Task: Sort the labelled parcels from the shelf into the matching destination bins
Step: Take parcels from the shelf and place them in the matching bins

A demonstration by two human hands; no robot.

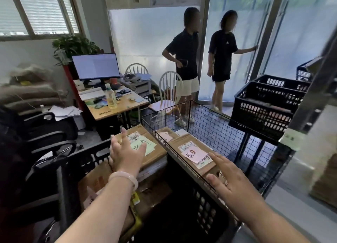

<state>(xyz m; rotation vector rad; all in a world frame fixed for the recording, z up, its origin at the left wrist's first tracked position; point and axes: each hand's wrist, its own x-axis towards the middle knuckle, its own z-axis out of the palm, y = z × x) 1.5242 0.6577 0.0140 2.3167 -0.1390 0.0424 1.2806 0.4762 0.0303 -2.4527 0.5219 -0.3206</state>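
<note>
Both open hands (125, 151) hover over labelled parcels (193, 151).

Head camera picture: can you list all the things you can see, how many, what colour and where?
parcels: at least four, brown, near, two in the basket
green note: one, on the left parcel
pink notes: two, on the basket parcels
basket: one, black wire, middle
crates: several, black, right and near
desk: one, wooden, left
monitor: one, black frame, behind the desk
bottle: one, clear, on the desk
chairs: two, white, beside the desk
plant: one, green, by the window
people: two, dark tops, at the door
left hand: open, over the green note
right hand: open, over the basket
</note>
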